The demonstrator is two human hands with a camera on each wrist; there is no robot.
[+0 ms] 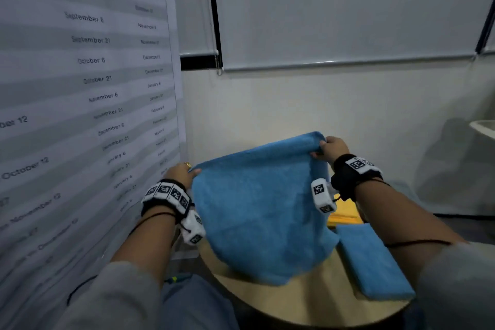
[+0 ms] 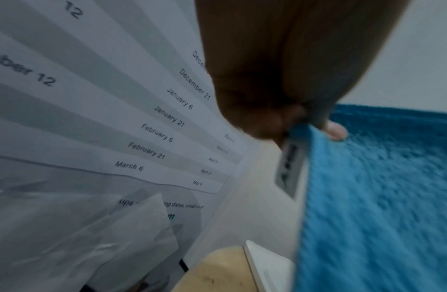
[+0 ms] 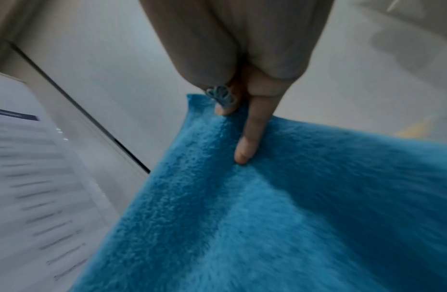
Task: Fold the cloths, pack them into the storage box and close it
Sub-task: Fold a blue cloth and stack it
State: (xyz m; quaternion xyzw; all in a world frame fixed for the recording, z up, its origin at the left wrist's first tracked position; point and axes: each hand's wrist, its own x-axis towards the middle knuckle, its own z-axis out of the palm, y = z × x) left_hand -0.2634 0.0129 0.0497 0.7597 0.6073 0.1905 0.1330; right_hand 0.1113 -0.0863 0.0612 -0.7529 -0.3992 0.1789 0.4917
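Observation:
A blue terry cloth (image 1: 257, 211) hangs spread in the air above a round wooden table (image 1: 308, 300). My left hand (image 1: 184, 173) pinches its upper left corner, and my right hand (image 1: 330, 149) pinches the upper right corner, held a little higher. The wrist views show the same cloth (image 2: 379, 197) (image 3: 267, 217) pinched between thumb and fingers (image 2: 334, 131) (image 3: 249, 138). A second blue cloth (image 1: 372, 262), folded into a rectangle, lies on the table's right side. A white box edge (image 2: 267, 266) shows under the hanging cloth; the storage box is otherwise hidden.
A large printed sheet of dates (image 1: 80, 115) covers the wall close on my left. Yellow cloth or paper (image 1: 342, 215) lies behind the folded one. A pale wall and window blind (image 1: 348, 8) stand behind the table. A white object's corner (image 1: 484, 127) shows far right.

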